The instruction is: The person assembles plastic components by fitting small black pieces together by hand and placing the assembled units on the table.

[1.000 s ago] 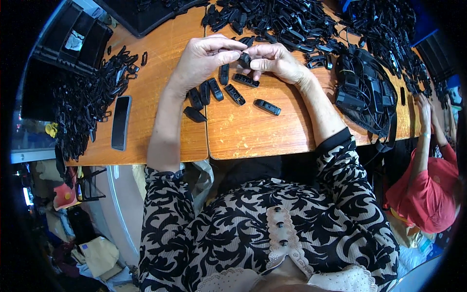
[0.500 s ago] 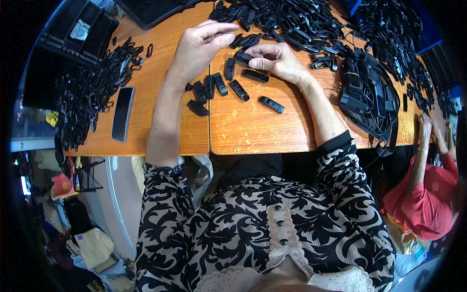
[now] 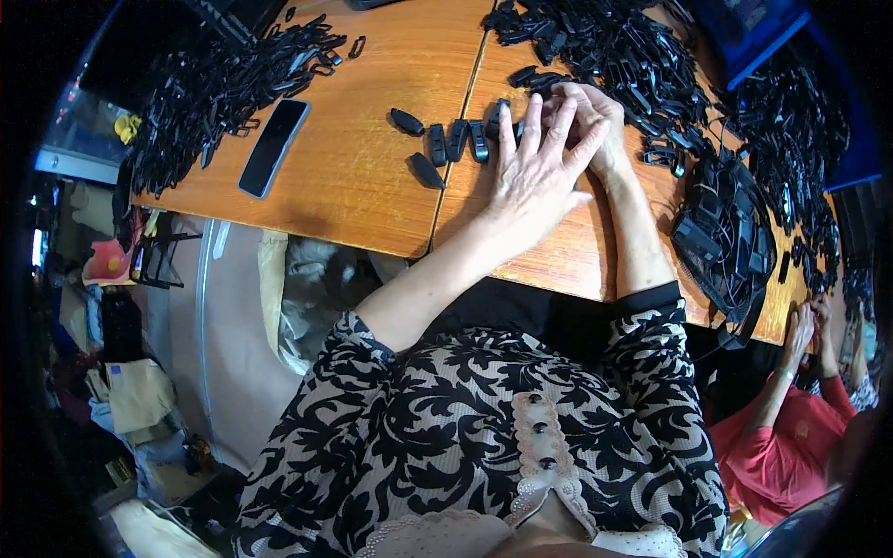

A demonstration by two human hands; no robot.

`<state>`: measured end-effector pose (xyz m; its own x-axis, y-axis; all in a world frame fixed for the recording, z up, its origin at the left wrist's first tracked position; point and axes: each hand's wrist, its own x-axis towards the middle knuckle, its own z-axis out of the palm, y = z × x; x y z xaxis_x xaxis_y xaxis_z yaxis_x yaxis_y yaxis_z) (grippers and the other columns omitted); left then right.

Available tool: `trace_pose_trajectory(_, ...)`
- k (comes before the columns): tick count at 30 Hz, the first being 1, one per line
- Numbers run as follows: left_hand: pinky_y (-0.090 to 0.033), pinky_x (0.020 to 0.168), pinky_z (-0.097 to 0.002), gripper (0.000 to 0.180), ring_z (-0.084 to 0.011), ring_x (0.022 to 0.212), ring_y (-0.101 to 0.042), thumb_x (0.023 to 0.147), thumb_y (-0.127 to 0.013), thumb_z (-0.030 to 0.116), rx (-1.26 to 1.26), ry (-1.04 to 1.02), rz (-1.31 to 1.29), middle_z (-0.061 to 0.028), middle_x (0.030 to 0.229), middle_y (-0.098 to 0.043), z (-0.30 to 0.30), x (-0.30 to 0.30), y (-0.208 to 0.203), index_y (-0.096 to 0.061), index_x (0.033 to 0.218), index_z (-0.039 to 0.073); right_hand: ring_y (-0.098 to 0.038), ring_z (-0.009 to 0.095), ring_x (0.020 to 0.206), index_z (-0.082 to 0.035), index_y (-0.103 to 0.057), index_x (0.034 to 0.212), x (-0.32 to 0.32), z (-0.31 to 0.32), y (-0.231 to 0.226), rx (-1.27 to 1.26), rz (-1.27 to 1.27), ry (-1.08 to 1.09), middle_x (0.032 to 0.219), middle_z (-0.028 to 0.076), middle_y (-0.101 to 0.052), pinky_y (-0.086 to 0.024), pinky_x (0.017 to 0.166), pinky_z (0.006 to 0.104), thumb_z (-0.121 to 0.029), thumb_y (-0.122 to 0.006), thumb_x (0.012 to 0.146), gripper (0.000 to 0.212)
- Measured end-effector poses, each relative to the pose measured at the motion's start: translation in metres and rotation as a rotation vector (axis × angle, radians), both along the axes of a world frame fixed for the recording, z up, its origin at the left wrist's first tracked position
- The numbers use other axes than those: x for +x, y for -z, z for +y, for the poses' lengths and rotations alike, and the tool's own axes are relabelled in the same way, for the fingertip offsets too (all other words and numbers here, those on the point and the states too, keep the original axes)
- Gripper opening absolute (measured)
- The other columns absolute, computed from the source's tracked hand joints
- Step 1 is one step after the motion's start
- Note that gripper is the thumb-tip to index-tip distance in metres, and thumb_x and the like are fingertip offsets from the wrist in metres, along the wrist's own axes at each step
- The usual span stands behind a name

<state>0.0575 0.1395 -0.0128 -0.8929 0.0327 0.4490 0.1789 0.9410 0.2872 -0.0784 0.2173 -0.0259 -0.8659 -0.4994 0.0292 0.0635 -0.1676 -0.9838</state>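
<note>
Two bare hands overlap above the table, the left crossing in front of the right. In my head view, the left hand (image 3: 541,172) is palm down with its fingers spread wide; whatever lies beneath it is hidden. The right hand (image 3: 600,116) has bent fingers, partly covered by the left, and I cannot tell whether they hold anything.

At the left index fingertip I see one black plastic casing (image 3: 499,113), partly covered; contact is unclear to me. Just left of it, three upright casings (image 3: 478,141) stand side by side across the table seam, with two slanted casings (image 3: 427,171) farther left.

Beyond the right hand spreads a large heap of black parts (image 3: 619,56); to its right lies a black mesh bag (image 3: 728,246) bearing dark devices. Well to the left, a dark smartphone (image 3: 273,149) lies on the wooden table (image 3: 372,200), near a pile of narrow black frames (image 3: 246,88). At far right I note a co-worker in a red top (image 3: 781,460).
</note>
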Motion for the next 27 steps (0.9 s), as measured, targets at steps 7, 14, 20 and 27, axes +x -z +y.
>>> trace_pose_trajectory(7,-0.008,0.116,-0.0677,0.061,-0.0411,0.141,-0.035,0.094,-0.057,0.047,-0.179,-0.163,-0.212,-0.0101,0.147,-0.049,-0.052,-0.009,-0.002,-0.047,0.146,0.019,-0.064,0.013,0.064,0.003,-0.066,0.107,0.0,-0.001,0.006,0.081,0.106,0.007,0.085,0.009,-0.07,-0.055,0.057,0.0251,-0.013,-0.056,0.101,0.02)
trace_pose_trajectory(14,-0.034,0.109,-0.0493,0.044,-0.0332,0.125,-0.051,0.092,-0.063,0.036,-0.098,-0.267,-0.059,-0.0133,0.13,-0.057,-0.094,0.041,0.007,-0.061,0.126,0.008,-0.063,0.013,0.063,0.001,-0.067,0.104,-0.002,-0.004,0.011,0.102,0.132,-0.02,0.082,0.009,-0.07,-0.053,0.055,0.0244,-0.015,-0.057,0.101,0.019)
trace_pose_trajectory(20,-0.048,0.092,-0.0416,0.04,-0.03,0.106,-0.056,0.087,-0.071,0.032,-0.139,-0.332,0.041,-0.011,0.112,-0.06,-0.11,0.086,0.009,-0.064,0.116,0.005,-0.062,0.011,0.065,0.001,-0.068,0.106,-0.006,0.0,0.013,0.124,0.155,-0.027,0.084,0.008,-0.07,-0.051,0.057,0.0232,-0.016,-0.059,0.1,0.02)
trace_pose_trajectory(27,-0.048,0.086,-0.0402,0.039,-0.0282,0.095,-0.059,0.08,-0.077,0.031,-0.174,-0.439,0.102,-0.0104,0.104,-0.063,-0.121,0.144,0.009,-0.069,0.108,0.005,-0.061,0.01,0.069,0.002,-0.066,0.109,-0.003,-0.001,0.013,0.108,0.147,-0.061,0.088,0.008,-0.07,-0.049,0.059,0.021,-0.014,-0.058,0.101,0.02)
